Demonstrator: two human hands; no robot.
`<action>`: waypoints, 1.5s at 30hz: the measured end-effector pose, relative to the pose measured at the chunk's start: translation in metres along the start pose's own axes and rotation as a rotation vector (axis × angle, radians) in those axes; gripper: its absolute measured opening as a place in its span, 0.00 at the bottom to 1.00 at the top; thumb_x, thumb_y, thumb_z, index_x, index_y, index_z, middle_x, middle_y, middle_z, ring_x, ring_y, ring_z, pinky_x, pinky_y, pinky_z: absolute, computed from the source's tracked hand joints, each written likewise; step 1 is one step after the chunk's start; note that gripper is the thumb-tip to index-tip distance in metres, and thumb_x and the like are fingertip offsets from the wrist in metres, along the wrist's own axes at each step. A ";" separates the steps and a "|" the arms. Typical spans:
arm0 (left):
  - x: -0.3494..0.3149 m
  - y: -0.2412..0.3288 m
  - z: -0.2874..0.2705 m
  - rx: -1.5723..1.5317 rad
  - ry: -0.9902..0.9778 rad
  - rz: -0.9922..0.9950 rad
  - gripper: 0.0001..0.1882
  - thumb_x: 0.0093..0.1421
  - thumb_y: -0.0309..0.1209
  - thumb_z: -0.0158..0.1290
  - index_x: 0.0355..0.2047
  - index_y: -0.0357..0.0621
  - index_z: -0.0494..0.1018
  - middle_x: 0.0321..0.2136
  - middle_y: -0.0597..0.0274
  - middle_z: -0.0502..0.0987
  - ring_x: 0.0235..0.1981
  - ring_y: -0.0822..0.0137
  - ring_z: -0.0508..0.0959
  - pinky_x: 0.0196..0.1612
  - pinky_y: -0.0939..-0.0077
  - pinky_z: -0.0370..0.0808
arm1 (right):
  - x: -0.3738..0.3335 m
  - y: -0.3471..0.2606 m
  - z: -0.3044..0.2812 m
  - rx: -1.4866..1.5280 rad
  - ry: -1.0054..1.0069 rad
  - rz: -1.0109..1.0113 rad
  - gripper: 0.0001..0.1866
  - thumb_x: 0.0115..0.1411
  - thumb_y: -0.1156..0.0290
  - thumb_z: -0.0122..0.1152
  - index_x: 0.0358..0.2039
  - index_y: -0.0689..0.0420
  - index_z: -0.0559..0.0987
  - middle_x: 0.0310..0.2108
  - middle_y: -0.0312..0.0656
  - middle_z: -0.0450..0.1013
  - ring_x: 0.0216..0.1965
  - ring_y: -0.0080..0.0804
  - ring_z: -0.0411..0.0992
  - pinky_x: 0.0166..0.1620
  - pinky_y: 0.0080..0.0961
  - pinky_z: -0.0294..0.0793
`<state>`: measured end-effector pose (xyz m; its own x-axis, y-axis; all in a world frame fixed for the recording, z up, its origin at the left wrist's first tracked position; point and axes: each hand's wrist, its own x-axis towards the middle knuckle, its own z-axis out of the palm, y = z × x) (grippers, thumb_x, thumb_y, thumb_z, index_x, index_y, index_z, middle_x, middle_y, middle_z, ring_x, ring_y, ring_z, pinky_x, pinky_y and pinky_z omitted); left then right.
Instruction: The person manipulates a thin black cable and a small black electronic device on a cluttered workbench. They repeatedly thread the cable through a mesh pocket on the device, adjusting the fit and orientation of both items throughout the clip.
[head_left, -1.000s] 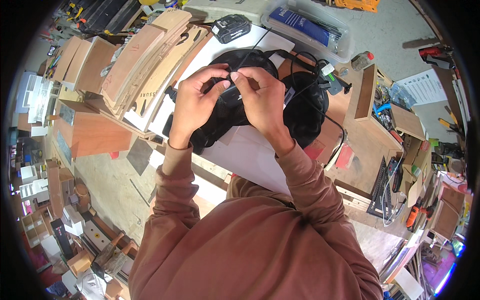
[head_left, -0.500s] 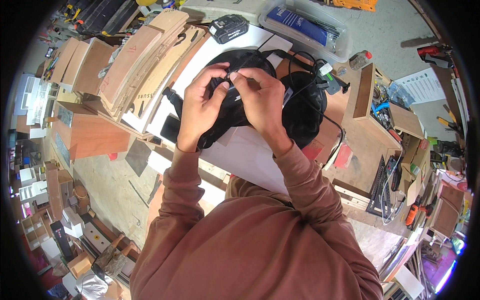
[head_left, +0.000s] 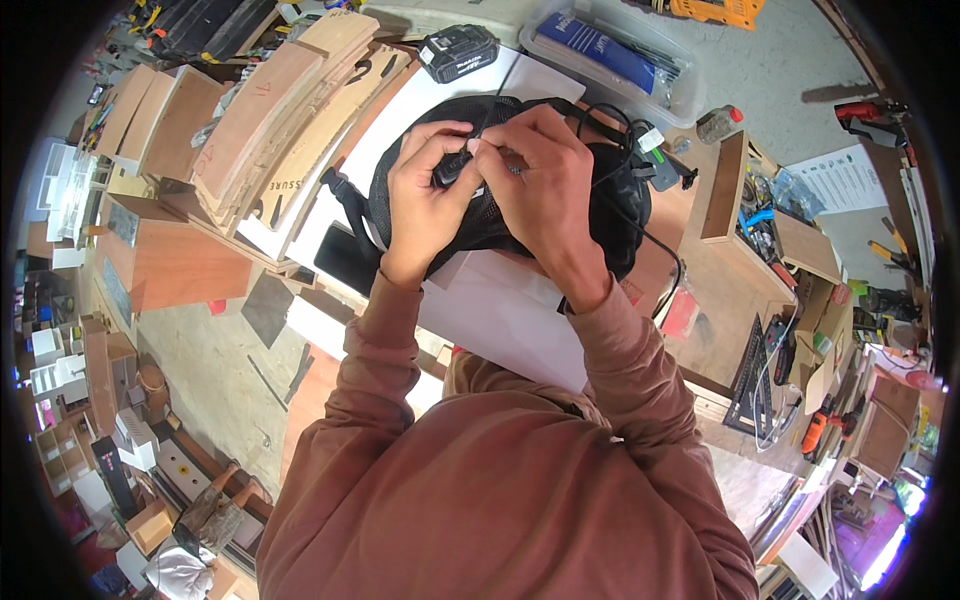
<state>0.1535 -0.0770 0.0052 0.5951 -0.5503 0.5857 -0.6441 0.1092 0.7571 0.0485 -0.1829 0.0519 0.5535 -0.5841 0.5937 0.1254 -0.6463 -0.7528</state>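
A black mesh-fronted bag [head_left: 476, 228] with straps lies across a white board. Above its middle, my left hand [head_left: 425, 195] and my right hand [head_left: 545, 185] come together with fingertips almost touching. The left thumb and forefinger pinch close to a small dark piece at the bag. My right hand's fingers are bent inward in a pinch beside them. Whatever lies between the fingertips is too small and too covered to name. A strap with a buckle [head_left: 334, 182] sticks out left of the bag.
A black battery pack [head_left: 458, 52] sits beyond the bag, near a clear plastic bin [head_left: 690, 105]. Left are stacked curved plywood pieces [head_left: 262, 120]; a flat dark rectangular object [head_left: 343, 262] lies nearer. A black cable [head_left: 676, 262] loops at right, before an open wooden tray [head_left: 727, 190].
Both hands have shifted slightly to the right, still together. My right hand has turned, its knuckles now higher. The bag's right part has moved a little upward.
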 end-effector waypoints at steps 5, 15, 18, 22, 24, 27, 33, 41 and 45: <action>-0.008 -0.004 0.005 -0.242 0.045 -0.035 0.10 0.63 0.21 0.63 0.43 0.35 0.78 0.49 0.51 0.82 0.49 0.62 0.80 0.54 0.71 0.75 | 0.003 0.002 -0.005 0.028 -0.032 0.032 0.02 0.53 0.79 0.71 0.28 0.60 0.85 0.28 0.41 0.74 0.26 0.33 0.78 0.28 0.27 0.79; -0.017 -0.014 0.008 -0.391 0.091 -0.025 0.08 0.64 0.17 0.60 0.43 0.34 0.76 0.52 0.48 0.79 0.52 0.62 0.78 0.57 0.69 0.73 | 0.007 -0.003 -0.004 -0.105 -0.084 -0.135 0.04 0.52 0.77 0.70 0.29 0.61 0.85 0.28 0.42 0.72 0.25 0.42 0.75 0.30 0.34 0.76; -0.019 -0.016 0.005 -0.404 0.097 -0.019 0.08 0.65 0.17 0.59 0.44 0.34 0.75 0.53 0.47 0.78 0.53 0.62 0.77 0.58 0.69 0.72 | 0.007 -0.004 -0.001 -0.087 -0.098 -0.125 0.03 0.52 0.78 0.70 0.28 0.61 0.84 0.28 0.43 0.72 0.25 0.42 0.75 0.30 0.35 0.76; -0.022 -0.016 0.002 -0.416 0.097 -0.031 0.09 0.66 0.17 0.58 0.45 0.35 0.74 0.54 0.46 0.78 0.54 0.62 0.77 0.59 0.68 0.72 | 0.010 -0.003 0.005 -0.057 -0.106 -0.156 0.02 0.50 0.78 0.69 0.26 0.61 0.83 0.27 0.43 0.72 0.25 0.42 0.75 0.30 0.34 0.76; -0.023 -0.015 0.002 -0.418 0.099 -0.042 0.09 0.66 0.17 0.58 0.45 0.35 0.73 0.55 0.46 0.77 0.54 0.62 0.77 0.59 0.68 0.72 | 0.013 -0.004 0.004 -0.075 -0.127 -0.160 0.02 0.49 0.79 0.69 0.25 0.62 0.83 0.27 0.43 0.72 0.25 0.42 0.75 0.29 0.34 0.76; -0.023 -0.015 0.002 -0.404 0.094 -0.040 0.08 0.67 0.18 0.58 0.45 0.35 0.73 0.55 0.45 0.77 0.54 0.62 0.77 0.59 0.67 0.72 | 0.011 -0.003 0.004 -0.077 -0.109 -0.137 0.02 0.49 0.79 0.69 0.24 0.62 0.83 0.26 0.43 0.71 0.25 0.42 0.75 0.29 0.34 0.75; -0.022 -0.017 0.002 -0.420 0.094 -0.026 0.08 0.67 0.17 0.57 0.45 0.34 0.73 0.55 0.44 0.77 0.55 0.61 0.77 0.60 0.67 0.72 | 0.004 0.000 0.013 -0.016 -0.016 -0.069 0.02 0.49 0.79 0.69 0.24 0.62 0.82 0.27 0.43 0.71 0.24 0.42 0.74 0.28 0.35 0.74; -0.023 -0.013 -0.002 -0.446 0.089 -0.076 0.07 0.67 0.17 0.56 0.45 0.34 0.73 0.55 0.44 0.77 0.56 0.60 0.77 0.61 0.66 0.72 | 0.001 0.000 0.013 -0.009 -0.019 -0.013 0.02 0.54 0.81 0.70 0.27 0.63 0.83 0.28 0.41 0.73 0.24 0.30 0.76 0.28 0.26 0.76; -0.028 -0.010 -0.002 -0.450 0.082 -0.103 0.07 0.67 0.17 0.56 0.44 0.34 0.74 0.55 0.45 0.77 0.55 0.61 0.77 0.59 0.68 0.73 | -0.003 -0.001 0.013 0.055 0.028 0.044 0.03 0.51 0.81 0.67 0.24 0.62 0.81 0.26 0.42 0.70 0.22 0.36 0.72 0.26 0.31 0.72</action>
<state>0.1448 -0.0609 -0.0178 0.6927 -0.5117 0.5083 -0.3183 0.4155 0.8521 0.0577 -0.1744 0.0471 0.5366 -0.6255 0.5664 0.1471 -0.5916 -0.7927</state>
